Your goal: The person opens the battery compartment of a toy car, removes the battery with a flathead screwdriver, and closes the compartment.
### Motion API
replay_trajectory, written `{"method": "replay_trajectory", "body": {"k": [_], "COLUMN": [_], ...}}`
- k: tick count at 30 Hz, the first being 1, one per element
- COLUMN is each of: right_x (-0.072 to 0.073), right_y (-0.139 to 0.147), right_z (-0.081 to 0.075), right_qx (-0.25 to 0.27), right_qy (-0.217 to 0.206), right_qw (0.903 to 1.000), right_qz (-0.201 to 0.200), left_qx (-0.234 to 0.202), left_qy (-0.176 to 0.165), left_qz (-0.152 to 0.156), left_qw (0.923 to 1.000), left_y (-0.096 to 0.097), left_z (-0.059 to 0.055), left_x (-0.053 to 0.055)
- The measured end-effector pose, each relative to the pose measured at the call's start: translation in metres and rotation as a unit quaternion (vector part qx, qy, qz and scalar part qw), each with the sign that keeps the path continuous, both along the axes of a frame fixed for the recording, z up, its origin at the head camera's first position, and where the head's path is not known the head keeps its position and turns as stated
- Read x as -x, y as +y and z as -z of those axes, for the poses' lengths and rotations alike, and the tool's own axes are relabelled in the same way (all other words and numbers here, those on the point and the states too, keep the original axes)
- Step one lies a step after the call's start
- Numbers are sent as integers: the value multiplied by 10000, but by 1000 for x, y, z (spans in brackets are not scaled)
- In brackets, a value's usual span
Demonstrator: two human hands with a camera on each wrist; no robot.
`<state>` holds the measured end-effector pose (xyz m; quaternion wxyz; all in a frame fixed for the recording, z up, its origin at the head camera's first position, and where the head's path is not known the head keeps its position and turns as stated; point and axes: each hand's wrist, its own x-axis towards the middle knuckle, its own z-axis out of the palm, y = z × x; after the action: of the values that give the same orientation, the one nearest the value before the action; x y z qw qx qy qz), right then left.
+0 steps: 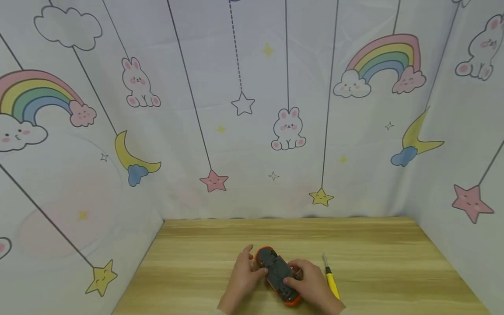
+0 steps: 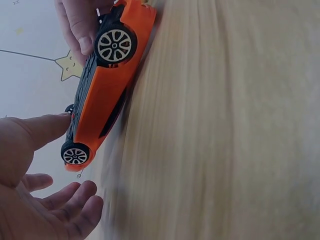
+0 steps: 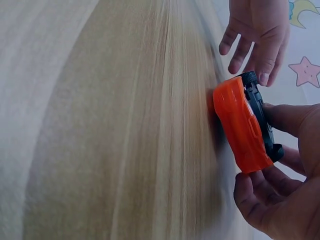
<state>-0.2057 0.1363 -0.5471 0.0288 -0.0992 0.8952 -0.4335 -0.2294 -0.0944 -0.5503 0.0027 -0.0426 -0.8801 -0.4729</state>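
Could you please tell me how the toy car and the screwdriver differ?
The toy car is orange and dark grey; the screwdriver has a yellow handle. The toy car is broad, the screwdriver slim. The right hand grips the toy car, whereas the screwdriver lies unheld on the table. Both are longer than wide.

Wrist views low beside car (image 2: 98,102)

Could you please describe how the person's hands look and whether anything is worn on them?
The bare left hand and bare right hand wear no visible gloves or rings; their fingers are uncovered. Any sleeves are too little in view to tell.
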Motion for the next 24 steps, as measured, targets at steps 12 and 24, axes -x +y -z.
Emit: {"method": "replay_trajectory", "body": {"k": [12,24], "right_x": [-5,-8], "right_y": [-2,-10], "right_z": [2,2], "right_qx": [71,52], "right_qy": [-141,-411], "right_qw": [9994,9976], "right_qz": [299,549], "left_qx": [-614,-896], "left_qy": [-355,-513], "left_qz": [319,744], "left_qw": [9970,9919], "left_y": [12,22], "left_z": [-5,-6], "left_x": [-12,-17]}}
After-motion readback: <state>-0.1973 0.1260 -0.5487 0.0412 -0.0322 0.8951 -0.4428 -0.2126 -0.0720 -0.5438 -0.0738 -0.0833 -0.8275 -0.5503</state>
